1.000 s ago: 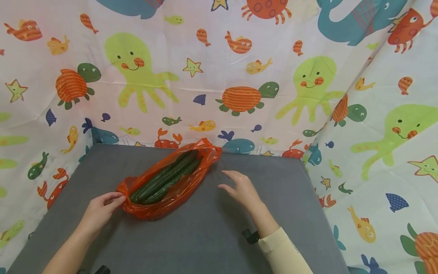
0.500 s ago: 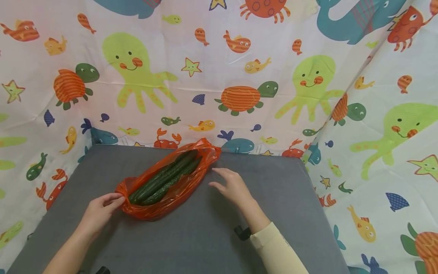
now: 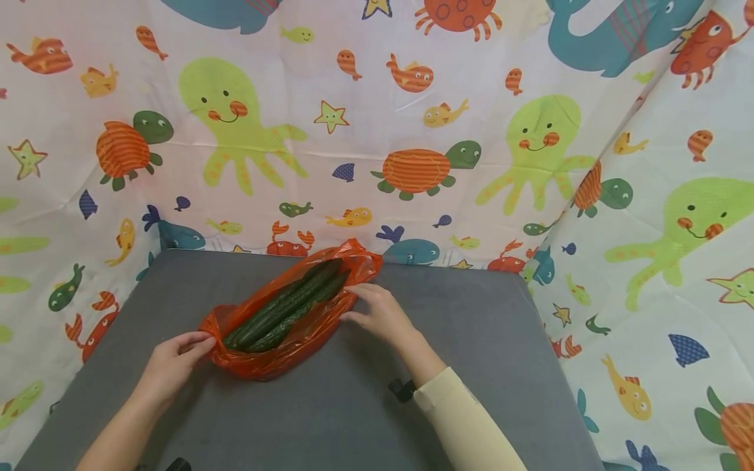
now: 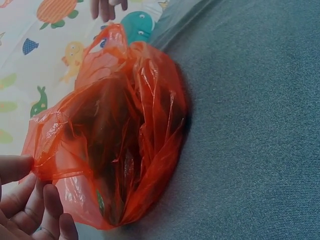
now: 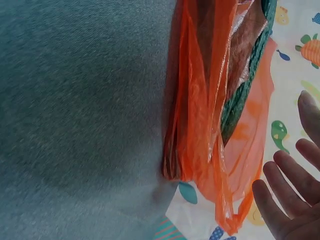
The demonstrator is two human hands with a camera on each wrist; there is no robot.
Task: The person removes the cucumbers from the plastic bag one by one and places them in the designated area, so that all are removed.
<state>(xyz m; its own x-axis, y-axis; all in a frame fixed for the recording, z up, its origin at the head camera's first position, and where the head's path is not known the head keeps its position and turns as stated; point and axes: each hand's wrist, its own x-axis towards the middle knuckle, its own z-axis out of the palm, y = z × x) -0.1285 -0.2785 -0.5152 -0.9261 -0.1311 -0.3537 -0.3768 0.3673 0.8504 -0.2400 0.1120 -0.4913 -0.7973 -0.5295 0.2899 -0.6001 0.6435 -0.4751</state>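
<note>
Long dark green cucumbers [image 3: 285,311] lie side by side in an orange plastic bag [image 3: 253,367], its opening facing up. My left hand [image 3: 171,363] pinches the bag's near left end between thumb and fingers; in the left wrist view that hand [image 4: 32,207] holds the thin edge of the film. At the bag's right side is my right hand [image 3: 379,314], fingers extended and thumb apart, close to the rim. The right wrist view has this hand [image 5: 292,192] spread beside the bag [image 5: 200,115], with nothing in it.
The bag rests on a grey cloth-covered table [image 3: 330,418], towards its back left. A white curtain [image 3: 353,85] printed with sea animals stands right behind the table and along both sides. Dark camera mounts [image 3: 402,390] sit at the wrists.
My right hand has moved left, from over the bare table up to the bag's right side. The left hand keeps its hold, and the bag and cucumbers have stayed in place.
</note>
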